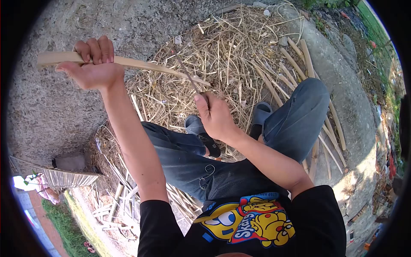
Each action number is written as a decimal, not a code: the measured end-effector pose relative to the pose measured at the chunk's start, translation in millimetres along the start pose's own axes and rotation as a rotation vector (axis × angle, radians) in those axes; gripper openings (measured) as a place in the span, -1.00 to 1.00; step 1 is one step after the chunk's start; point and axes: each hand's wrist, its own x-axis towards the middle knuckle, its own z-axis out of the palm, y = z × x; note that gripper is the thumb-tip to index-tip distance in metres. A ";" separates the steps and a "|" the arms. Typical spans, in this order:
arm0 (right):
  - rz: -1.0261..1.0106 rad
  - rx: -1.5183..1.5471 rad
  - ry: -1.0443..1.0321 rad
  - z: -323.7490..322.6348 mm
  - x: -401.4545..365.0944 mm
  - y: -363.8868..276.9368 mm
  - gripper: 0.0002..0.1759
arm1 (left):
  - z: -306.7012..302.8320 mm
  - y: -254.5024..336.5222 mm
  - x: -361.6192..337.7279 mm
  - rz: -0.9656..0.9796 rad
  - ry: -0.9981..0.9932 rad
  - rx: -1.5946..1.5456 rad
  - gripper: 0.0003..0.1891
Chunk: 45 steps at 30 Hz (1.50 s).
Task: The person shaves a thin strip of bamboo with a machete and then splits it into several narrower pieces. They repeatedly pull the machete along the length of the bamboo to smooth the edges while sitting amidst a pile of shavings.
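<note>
A long pale strip of split wood or bamboo point(145, 65) runs from the upper left toward the middle. My left hand point(95, 64) is wrapped round it near its wide end, thumb stretched along the underside. My right hand point(214, 113) grips the handle of a thin dark knife point(186, 70). The blade points up and to the left and crosses the strip near its narrow end; whether they touch I cannot tell. Below both hands lies a heap of pale shavings point(231, 55).
Several split sticks point(295, 64) lie on the right, by my knee. More cut pieces point(124, 201) lie at the lower left. A rough concrete wall or slab point(55, 111) fills the left. My legs and sandals point(261, 113) are below my hands.
</note>
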 end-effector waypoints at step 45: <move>0.174 0.402 0.024 -78.0 -10.9 -28.4 -0.48 | -4.4 -11.3 -44.9 0.042 0.184 0.203 -0.23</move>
